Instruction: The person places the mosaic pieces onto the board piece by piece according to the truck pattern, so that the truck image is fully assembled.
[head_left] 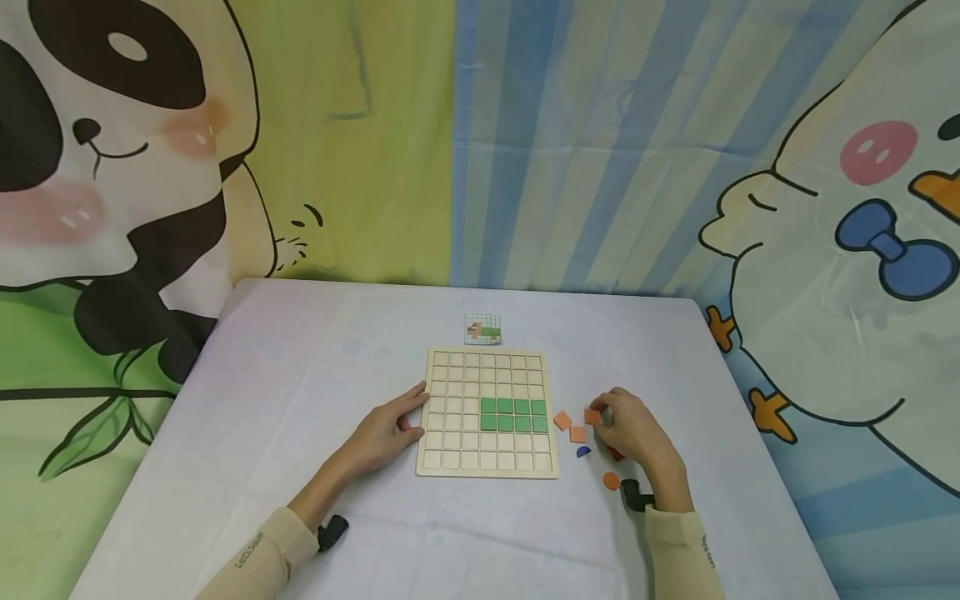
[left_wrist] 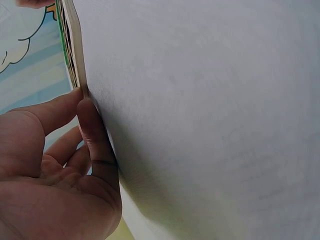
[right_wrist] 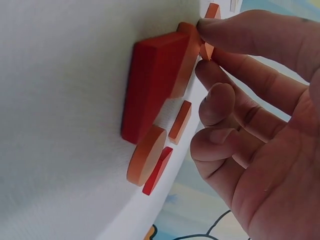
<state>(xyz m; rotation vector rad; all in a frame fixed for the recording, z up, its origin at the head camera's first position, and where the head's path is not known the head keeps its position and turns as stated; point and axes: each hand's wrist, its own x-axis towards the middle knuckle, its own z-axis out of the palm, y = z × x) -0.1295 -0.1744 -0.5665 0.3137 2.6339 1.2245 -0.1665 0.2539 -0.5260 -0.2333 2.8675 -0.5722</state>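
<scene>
A pale wooden grid board (head_left: 450,433) lies flat on the table, with two rows of green square tiles (head_left: 513,414) on its right half. My left hand (head_left: 386,432) touches the board's left edge with thumb and fingertips; the left wrist view shows those fingertips (left_wrist: 87,107) against the edge. Right of the board, my right hand (head_left: 633,429) pinches an orange square tile (head_left: 592,416) between thumb and forefinger. Two more orange squares (head_left: 577,434) lie beside it. A blue half-round piece (head_left: 583,452) and an orange disc (head_left: 611,481) lie nearer me. Red pieces (right_wrist: 155,85) sit partly hidden under that hand.
A small picture card (head_left: 482,329) with a gridded coloured pattern lies behind the board. White cloth covers the table (head_left: 300,367). Printed curtains (head_left: 585,150) hang behind and at the sides. Dark wrist cameras (head_left: 332,532) are strapped at both sleeves.
</scene>
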